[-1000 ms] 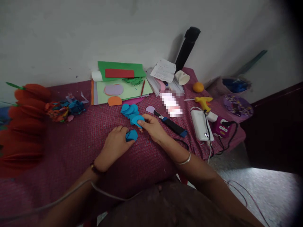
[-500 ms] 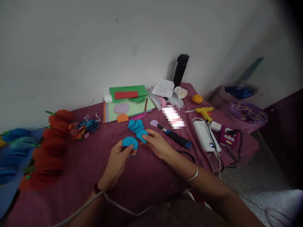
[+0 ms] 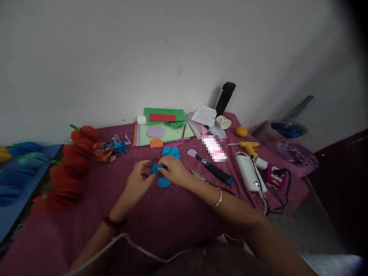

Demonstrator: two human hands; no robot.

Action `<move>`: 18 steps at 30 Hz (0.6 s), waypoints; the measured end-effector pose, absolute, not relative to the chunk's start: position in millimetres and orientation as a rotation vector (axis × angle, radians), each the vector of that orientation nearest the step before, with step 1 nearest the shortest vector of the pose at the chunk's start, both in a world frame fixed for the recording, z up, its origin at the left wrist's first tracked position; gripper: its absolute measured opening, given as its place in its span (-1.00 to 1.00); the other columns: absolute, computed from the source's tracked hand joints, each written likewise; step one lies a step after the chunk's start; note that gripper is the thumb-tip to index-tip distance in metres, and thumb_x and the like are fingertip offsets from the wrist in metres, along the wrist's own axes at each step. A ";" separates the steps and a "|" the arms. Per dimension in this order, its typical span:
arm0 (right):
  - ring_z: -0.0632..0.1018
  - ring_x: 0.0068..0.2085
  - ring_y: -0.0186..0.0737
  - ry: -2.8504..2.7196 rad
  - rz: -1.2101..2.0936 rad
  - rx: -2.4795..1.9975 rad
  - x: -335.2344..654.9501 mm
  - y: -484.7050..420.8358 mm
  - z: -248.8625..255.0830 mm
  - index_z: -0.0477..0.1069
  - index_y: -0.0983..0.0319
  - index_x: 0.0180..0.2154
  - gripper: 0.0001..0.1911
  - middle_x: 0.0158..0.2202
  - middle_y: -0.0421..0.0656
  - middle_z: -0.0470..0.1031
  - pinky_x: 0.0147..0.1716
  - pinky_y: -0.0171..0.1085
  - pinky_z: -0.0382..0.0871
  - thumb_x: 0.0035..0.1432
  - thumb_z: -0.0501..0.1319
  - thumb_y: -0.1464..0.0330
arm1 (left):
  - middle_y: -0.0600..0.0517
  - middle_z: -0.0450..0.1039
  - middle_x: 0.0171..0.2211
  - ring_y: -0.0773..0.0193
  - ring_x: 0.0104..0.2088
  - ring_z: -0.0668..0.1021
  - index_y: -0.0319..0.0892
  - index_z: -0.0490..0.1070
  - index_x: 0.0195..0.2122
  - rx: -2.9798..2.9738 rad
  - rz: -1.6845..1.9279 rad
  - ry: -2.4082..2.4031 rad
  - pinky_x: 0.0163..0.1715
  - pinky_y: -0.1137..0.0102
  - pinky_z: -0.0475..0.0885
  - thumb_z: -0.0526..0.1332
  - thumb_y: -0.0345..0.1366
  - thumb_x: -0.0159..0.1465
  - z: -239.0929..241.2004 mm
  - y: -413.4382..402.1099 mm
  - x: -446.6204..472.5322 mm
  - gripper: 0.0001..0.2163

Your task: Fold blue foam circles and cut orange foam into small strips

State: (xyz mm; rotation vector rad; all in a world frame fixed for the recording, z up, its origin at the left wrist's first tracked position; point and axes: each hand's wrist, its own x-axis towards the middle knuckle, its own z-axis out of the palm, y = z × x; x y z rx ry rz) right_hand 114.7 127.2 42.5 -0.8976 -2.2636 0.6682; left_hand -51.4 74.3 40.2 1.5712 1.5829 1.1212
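My right hand [image 3: 174, 169] pinches a small stack of blue paper circles [image 3: 155, 168] from above. Close to its left edge is my left hand [image 3: 138, 181], with thumb and fingers spread apart in a C shape and nothing seen between them. Just below the held stack, a loose blue circle [image 3: 164, 182] lies on the maroon cloth. Behind my right hand, several more blue circles [image 3: 171, 150] overlap in a pile, partly hidden by the fingers.
Red paper pumpkins [image 3: 76, 165] stand in a row at left, with paper scraps [image 3: 109, 148] beside them. Coloured sheets [image 3: 172, 132] lie at the back. On the right are a blue-black handled tool [image 3: 218, 172], scissors [image 3: 198, 175], a yellow glue gun [image 3: 249, 147] and a power bank [image 3: 248, 172] with cables.
My left hand has let go of its blue circles and spread its fingers. My right hand has moved left and now holds a stack. One circle lies loose below; the view has shifted.
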 end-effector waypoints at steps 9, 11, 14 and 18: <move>0.41 -0.14 -0.13 -2.508 0.563 -0.781 68.8 157.4 25.5 0.39 0.23 -0.11 -0.77 -0.16 -0.07 0.49 -0.09 -0.18 0.18 0.16 0.22 0.49 | 0.11 0.35 -0.57 0.30 -0.49 0.40 -0.16 0.35 -0.53 1.660 1.170 1.628 -0.44 0.41 0.30 0.18 -0.26 0.09 6.8 97.4 -96.5 -0.88; 0.41 -0.13 -0.15 -2.523 0.573 -0.793 68.7 161.3 22.0 0.40 0.25 -0.14 -0.82 -0.16 -0.07 0.47 -0.11 -0.21 0.20 0.18 0.20 0.47 | 0.09 0.38 -0.53 0.29 -0.47 0.41 -0.16 0.37 -0.51 1.659 1.190 1.640 -0.41 0.40 0.31 0.17 -0.25 0.11 4.8 97.5 -99.9 -0.88; 0.43 -0.16 -0.20 -2.548 0.604 -0.808 70.1 166.1 14.1 0.41 0.27 -0.18 -0.84 -0.19 -0.08 0.45 -0.16 -0.27 0.24 0.16 0.19 0.52 | 0.06 0.44 -0.47 0.25 -0.41 0.46 -0.15 0.40 -0.47 1.687 1.163 1.623 -0.36 0.38 0.34 0.18 -0.27 0.10 0.3 98.8 -102.5 -0.91; 0.43 -0.18 -0.19 -2.573 0.638 -0.826 69.6 169.5 1.2 0.40 0.28 -0.19 -0.77 -0.23 -0.10 0.44 -0.17 -0.27 0.25 0.06 0.25 0.56 | 0.03 0.49 -0.34 0.22 -0.37 0.49 -0.14 0.46 -0.27 1.756 1.086 1.628 -0.35 0.37 0.36 0.24 -0.38 0.00 -7.7 100.9 -100.7 -0.77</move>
